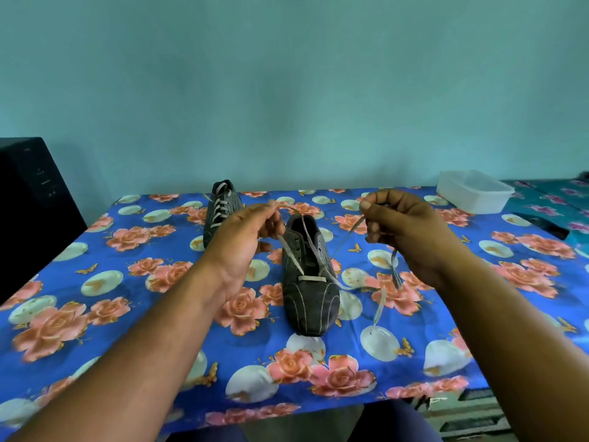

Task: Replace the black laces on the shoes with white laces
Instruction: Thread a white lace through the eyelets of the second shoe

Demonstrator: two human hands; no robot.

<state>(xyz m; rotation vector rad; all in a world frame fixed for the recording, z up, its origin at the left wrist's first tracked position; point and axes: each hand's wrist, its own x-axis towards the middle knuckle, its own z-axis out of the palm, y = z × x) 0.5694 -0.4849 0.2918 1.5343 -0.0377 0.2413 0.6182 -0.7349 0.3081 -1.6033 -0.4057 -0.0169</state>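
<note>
Both hands (245,237) (404,231) above the near shoe (310,282), each pinching an end of its white lace (291,253).

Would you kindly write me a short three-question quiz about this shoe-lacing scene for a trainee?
1. True or false: the far shoe already carries white lacing.
2. What does each hand pinch?
3. Multiple choice: the white container stands A) between the shoes, B) at the table's far right corner, C) beside the left forearm.

Key
1. True.
2. The left hand and the right hand each pinch one end of the white lace threaded through the near shoe.
3. B.
</note>
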